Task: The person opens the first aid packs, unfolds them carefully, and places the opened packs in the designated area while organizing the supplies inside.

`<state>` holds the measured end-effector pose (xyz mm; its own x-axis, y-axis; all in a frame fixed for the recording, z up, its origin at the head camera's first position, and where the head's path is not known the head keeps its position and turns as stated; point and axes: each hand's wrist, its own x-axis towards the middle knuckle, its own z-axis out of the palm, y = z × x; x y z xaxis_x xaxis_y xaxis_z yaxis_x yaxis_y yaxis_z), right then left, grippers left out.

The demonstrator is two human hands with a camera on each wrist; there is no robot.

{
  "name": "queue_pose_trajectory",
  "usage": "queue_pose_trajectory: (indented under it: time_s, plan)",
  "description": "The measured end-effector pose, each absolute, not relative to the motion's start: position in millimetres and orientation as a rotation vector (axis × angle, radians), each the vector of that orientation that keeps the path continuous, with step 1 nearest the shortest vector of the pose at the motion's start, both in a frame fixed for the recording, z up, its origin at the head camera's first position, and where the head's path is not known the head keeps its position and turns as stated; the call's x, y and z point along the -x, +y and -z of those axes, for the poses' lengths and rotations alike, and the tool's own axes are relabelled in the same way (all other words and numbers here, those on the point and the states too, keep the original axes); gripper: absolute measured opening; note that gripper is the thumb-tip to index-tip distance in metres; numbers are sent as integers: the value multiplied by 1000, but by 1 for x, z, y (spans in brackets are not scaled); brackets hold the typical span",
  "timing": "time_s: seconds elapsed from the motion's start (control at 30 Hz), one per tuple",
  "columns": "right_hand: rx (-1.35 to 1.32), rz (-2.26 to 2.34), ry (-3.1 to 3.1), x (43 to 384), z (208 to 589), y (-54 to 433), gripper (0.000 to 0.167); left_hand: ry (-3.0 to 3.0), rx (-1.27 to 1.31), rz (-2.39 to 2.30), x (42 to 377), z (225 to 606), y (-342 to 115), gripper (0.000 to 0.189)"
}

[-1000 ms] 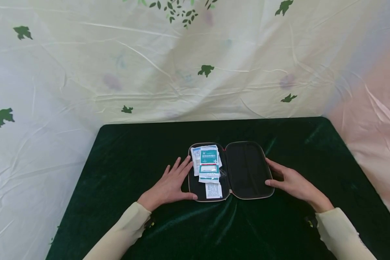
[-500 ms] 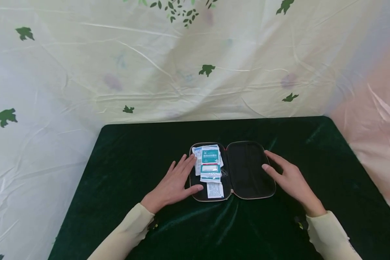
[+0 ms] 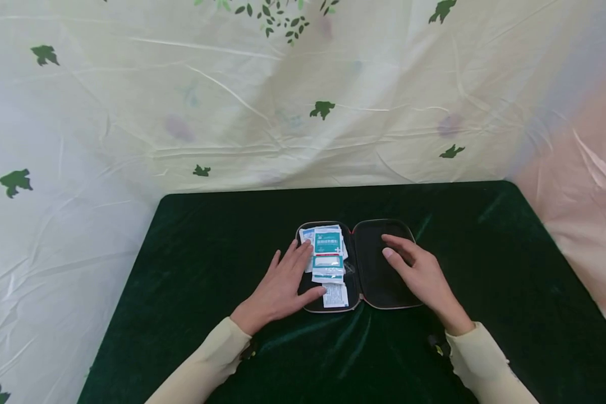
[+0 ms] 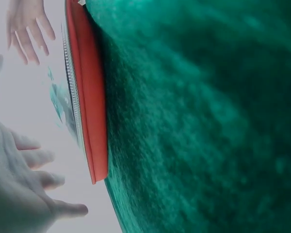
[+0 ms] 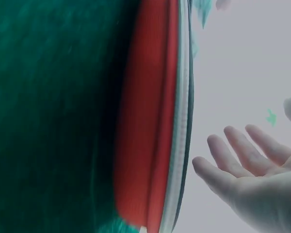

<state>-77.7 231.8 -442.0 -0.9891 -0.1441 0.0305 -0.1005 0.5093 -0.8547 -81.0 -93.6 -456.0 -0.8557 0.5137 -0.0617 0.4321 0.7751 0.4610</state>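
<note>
The case [image 3: 379, 289] lies flat on the table, unfolded like a book, about mid-table and a bit R of center. Its L half has a pile of packets; the R half shows a dark, smooth inside. The top packet [image 3: 327, 243] is shiny white w/ a blue-green label: rows of white letters, prob. Chinese, too small to read, + a little white cross near the label's R corner. A red line runs under it. Below pokes out a small white packet [image 3: 335, 295] w/ tiny dark print, also too small to read. The packets overlap, flat & thin, w/ crinkly edges.

From the side, the case has a red shell [image 4: 91, 97] w/ round corners, + a pale zip [image 4: 72, 82] w/ little teeth along its rim.

The L hand [image 3: 283, 286] is over the L half, fingers apart & thumb out wide, tips by the packets; can't tell if they touch. The R hand [image 3: 421, 275] is above the R half, fingers a bit bent, thumb & pointer apart, nothing in it.

Both sleeves [image 3: 207, 359] are cream. The tablecloth [image 3: 232, 224] is dark green, soft & fuzzy like velvet. Behind it, a wrinkly white cloth [image 3: 232, 112] has green bird shapes & leaves.
</note>
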Motion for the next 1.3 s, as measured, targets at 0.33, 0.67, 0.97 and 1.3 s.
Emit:
queue_pose_trajectory:
  time_s: [0.33, 0.67, 0.97, 1.3]
  plan:
    - [272, 1525, 2649, 86, 447, 205, 49, 2740, -785, -553, 78, 459, -86, 97]
    - [285, 1459, 2593, 92, 456, 192, 54, 2709, -881, -548, 74, 459, -79, 91]
    - [276, 1453, 2553, 96, 460, 186, 55, 2680, -943, -542, 69, 459, -73, 89]
    - [277, 1449, 2539, 97, 461, 181, 54, 2667, -1000, -542, 65, 461, -68, 87]
